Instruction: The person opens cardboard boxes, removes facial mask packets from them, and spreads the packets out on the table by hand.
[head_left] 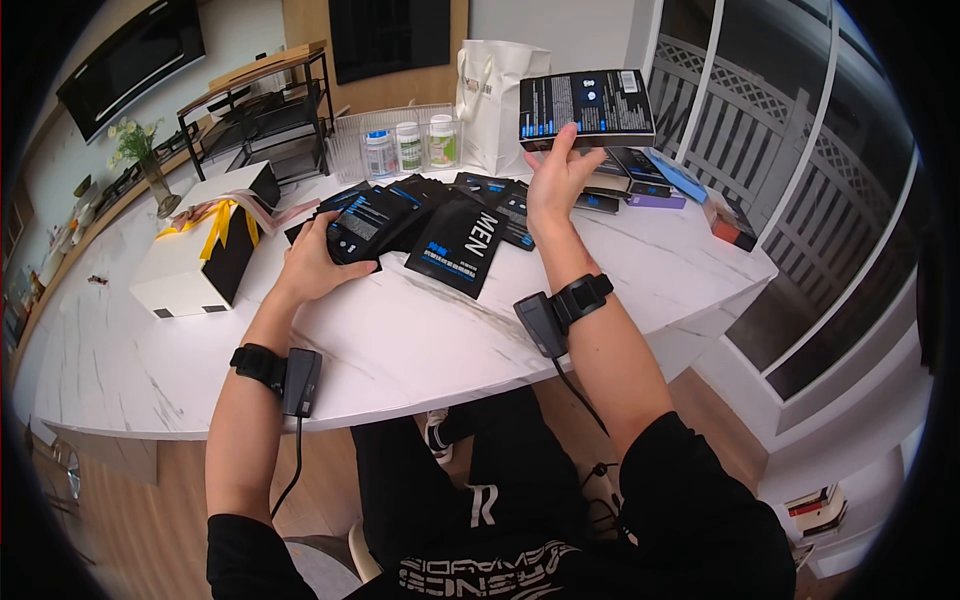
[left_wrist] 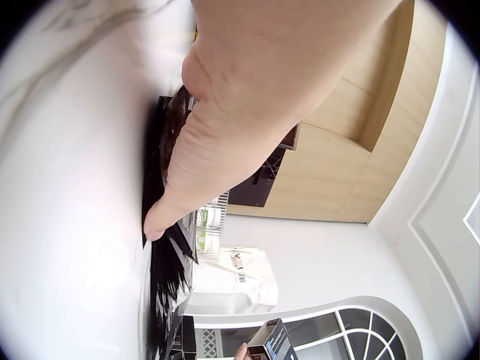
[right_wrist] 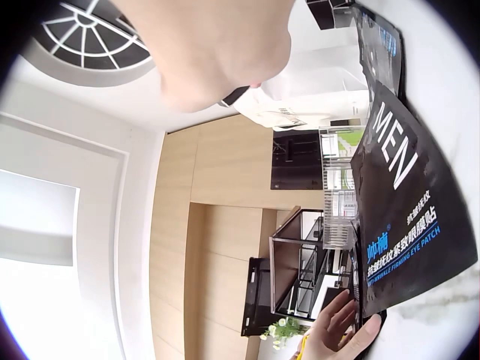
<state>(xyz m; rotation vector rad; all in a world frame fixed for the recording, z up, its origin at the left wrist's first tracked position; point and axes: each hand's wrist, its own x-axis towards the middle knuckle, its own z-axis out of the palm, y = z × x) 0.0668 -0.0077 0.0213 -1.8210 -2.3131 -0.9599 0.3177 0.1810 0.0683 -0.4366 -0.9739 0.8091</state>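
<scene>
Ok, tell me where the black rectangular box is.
In the head view the black rectangular box is raised in the right hand, above the table's far right, before the white paper bag.

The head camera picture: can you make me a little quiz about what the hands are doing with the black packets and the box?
1. True or false: the right hand holds the black box up above the table.
2. What does the left hand grip? A) a pill bottle B) a black packet C) the paper bag
3. Fill in: the big white word on the black pouch between the hands is ____.

Key: 1 true. 2 B. 3 MEN.
</scene>
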